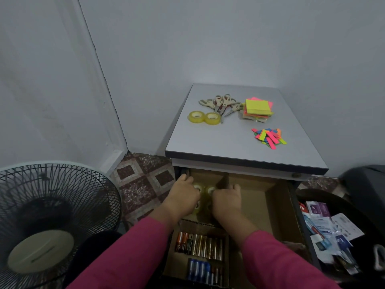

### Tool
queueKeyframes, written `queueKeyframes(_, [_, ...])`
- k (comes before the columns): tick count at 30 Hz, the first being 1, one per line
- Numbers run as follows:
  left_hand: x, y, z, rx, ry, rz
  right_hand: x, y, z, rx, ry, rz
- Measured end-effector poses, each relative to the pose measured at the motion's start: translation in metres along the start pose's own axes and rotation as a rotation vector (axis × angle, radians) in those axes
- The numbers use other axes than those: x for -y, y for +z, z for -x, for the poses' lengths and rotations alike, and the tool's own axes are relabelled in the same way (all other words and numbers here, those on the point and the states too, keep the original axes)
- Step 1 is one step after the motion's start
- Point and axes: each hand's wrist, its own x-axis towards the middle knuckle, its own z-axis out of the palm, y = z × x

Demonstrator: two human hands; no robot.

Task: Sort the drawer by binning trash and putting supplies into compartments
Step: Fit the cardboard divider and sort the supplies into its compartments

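Both of your hands are down in the far-left compartment of the open drawer (277,197), among the tape rolls (205,190) lying there. Your left hand (183,197) lies over the left-hand rolls with its fingers curled forward, and your right hand (227,197) covers the right-hand rolls just beside the cardboard divider (223,181); the fingertips of both are hidden behind the knuckles, so you cannot tell whether either grip is clamped on a roll or only resting on it. Only parts of the rolls show between and under your hands, and how many lie there is hard to make out. Nearer to you than your wrists, the front-left compartment holds batteries (200,247) in two rows, the lower row partly cut off by your pink sleeves (133,253). To the right of your right hand the large compartment shows bare cardboard, its near end hidden by your forearm. Beyond your hands, up on the worktop (218,140), two more tape rolls (204,117) sit touching each other, with scissors (223,103) piled just behind them, a stack of sticky notes (258,108) to their right, and loose coloured tabs (268,137) nearer the front edge. Far right of your right hand, a dark bin (312,195) holds wrappers and paper scraps (325,226), cut off at the frame edge. A fan (52,215) stands on the floor left of your left arm.
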Motion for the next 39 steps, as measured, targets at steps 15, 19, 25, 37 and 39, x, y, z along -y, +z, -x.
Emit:
queueKeyframes(15, [-0.001, 0.003, 0.01, -0.16, 0.004, 0.077, -0.008, -0.008, 0.021, -0.099, -0.06, -0.102])
queueKeyframes(19, [0.008, -0.001, 0.017, -0.79, 0.043, 0.384, -0.027, -0.023, 0.036, -0.704, -0.206, -0.405])
queueKeyframes(25, [0.044, -0.053, -0.007, -0.884, -0.402, 0.832, -0.054, -0.072, -0.005, -0.772, -0.13, -0.748])
queueKeyframes(37, [0.085, -0.075, -0.081, -0.428, -0.596, 0.876, -0.062, -0.12, -0.088, -0.205, -0.006, -0.58])
queueKeyframes(39, [0.086, -0.074, -0.087, -0.427, -0.599, 0.77, -0.061, -0.123, -0.092, -0.165, -0.001, -0.559])
